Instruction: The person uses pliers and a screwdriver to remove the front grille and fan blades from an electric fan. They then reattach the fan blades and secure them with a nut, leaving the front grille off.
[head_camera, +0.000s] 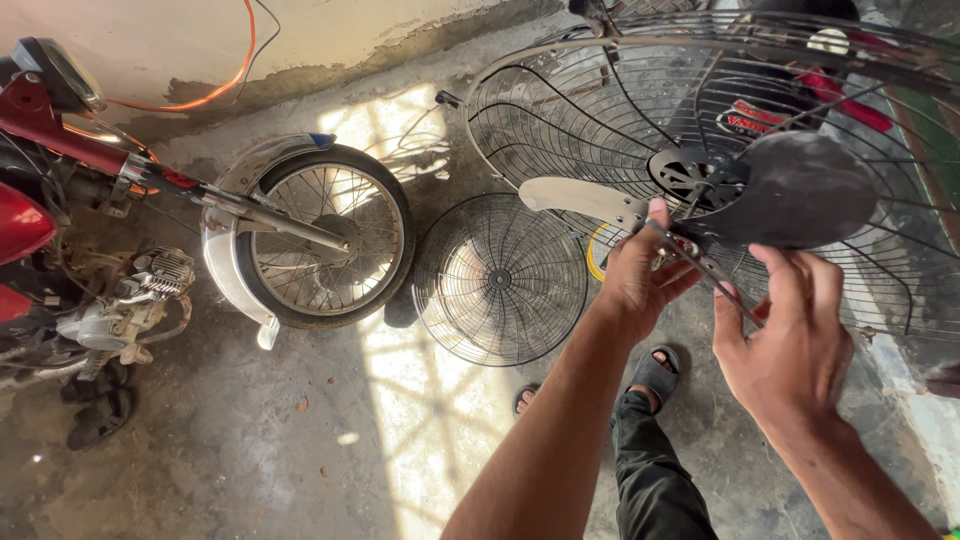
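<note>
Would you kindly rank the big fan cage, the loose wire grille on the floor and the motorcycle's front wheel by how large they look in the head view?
1. Big fan cage, clearly largest, though nearest the camera.
2. Loose wire grille and motorcycle front wheel look much alike; I would not rank them.

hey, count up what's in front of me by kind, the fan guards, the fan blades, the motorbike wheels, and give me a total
Round wire fan guards: 2, the small loose grille on the concrete floor and the large grille on the fan.
Grey metal fan blades: 2, one pale, one dark.
Spoked motorbike wheel: 1.
Total: 5.
</note>
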